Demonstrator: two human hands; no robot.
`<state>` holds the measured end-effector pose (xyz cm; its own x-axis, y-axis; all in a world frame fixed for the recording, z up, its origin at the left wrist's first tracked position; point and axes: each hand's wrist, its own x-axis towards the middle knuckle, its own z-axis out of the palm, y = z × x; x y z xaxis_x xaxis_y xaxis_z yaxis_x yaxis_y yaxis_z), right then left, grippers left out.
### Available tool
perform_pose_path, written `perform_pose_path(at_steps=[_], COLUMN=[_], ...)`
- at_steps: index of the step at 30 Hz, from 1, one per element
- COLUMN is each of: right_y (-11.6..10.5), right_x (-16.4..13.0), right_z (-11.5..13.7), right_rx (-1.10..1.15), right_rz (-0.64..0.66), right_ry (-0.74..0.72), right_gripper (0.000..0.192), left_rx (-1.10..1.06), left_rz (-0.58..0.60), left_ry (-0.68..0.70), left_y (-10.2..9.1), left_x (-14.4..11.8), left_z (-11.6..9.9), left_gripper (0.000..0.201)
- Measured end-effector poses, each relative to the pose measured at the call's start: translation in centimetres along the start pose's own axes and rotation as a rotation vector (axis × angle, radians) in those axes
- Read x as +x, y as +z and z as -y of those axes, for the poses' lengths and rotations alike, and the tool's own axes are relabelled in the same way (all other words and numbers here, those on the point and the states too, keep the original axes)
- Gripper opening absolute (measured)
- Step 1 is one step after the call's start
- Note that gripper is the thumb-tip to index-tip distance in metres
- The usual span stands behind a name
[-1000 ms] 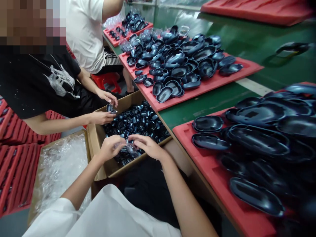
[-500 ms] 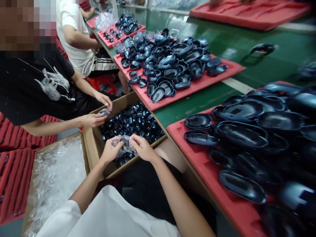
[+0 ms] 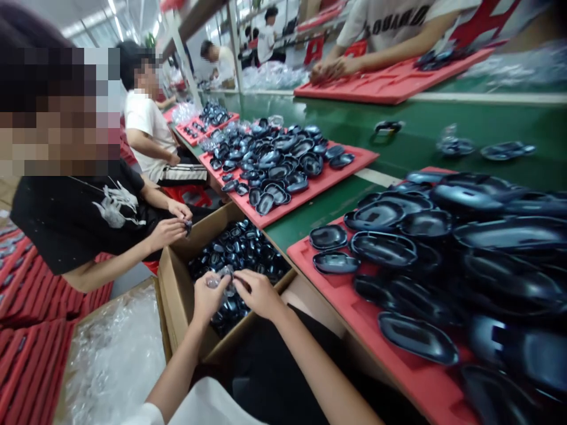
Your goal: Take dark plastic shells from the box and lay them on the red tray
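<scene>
Over the open cardboard box, my left hand [image 3: 208,295] is closed on crumpled clear plastic wrapping [image 3: 227,288]. From the other side, the fingers of my right hand [image 3: 259,293] pinch at the same wrapping. A small dark piece seems to be inside it, but the fingers mostly cover it. Below both hands, the cardboard box [image 3: 177,295] is filled with small glossy blue-black plastic shells [image 3: 248,245]. To the right of my right hand, a red tray [image 3: 319,295] carries a heap of larger blue-black shells [image 3: 383,248].
At my left, a co-worker's hands [image 3: 175,227] hold a small dark piece. A box of clear plastic bags [image 3: 119,354] stands below, near stacked red trays [image 3: 35,366]. Another loaded red tray [image 3: 266,218] lies on the green conveyor belt [image 3: 336,127]. A person across works over a red tray [image 3: 354,88].
The camera has tilted up, bringing more of the room and the person across into view. My hands remain over the box, with the wrapping now more bunched between them. The co-worker's hands have drawn closer together.
</scene>
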<state>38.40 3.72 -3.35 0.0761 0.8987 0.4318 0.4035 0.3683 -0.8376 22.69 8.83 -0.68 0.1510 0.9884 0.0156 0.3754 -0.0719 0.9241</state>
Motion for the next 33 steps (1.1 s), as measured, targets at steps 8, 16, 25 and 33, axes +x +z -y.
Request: perform_pose_path(at_steps=[8, 16, 25, 33], right_y=[0.5, -1.5, -1.9, -2.3], right_x=[0.2, -0.5, -1.0, -1.4], right_z=[0.0, -1.6, -1.5, 0.1], right_rx=[-0.187, -0.313, -0.109, -0.098], right_rz=[0.064, -0.267, -0.169, -0.077], right_ry=[0.172, 0.245, 0.414, 0.434], right_gripper=[0.036, 0.062, 0.054, 0.037], left_rx=[-0.035, -0.163, 0.121, 0.446], left_rz=[0.012, 0.04, -0.38, -0.104], left_ry=[0.172, 0.003, -0.259, -0.446], left_y=[0.1, -6.2, -23.8, -16.8], left_x=[-0.6, -4.5, -18.9, -28.2], left_z=[0.8, 0.9, 7.9, 17.7], left_gripper=[0.042, 0.035, 0.059, 0.04])
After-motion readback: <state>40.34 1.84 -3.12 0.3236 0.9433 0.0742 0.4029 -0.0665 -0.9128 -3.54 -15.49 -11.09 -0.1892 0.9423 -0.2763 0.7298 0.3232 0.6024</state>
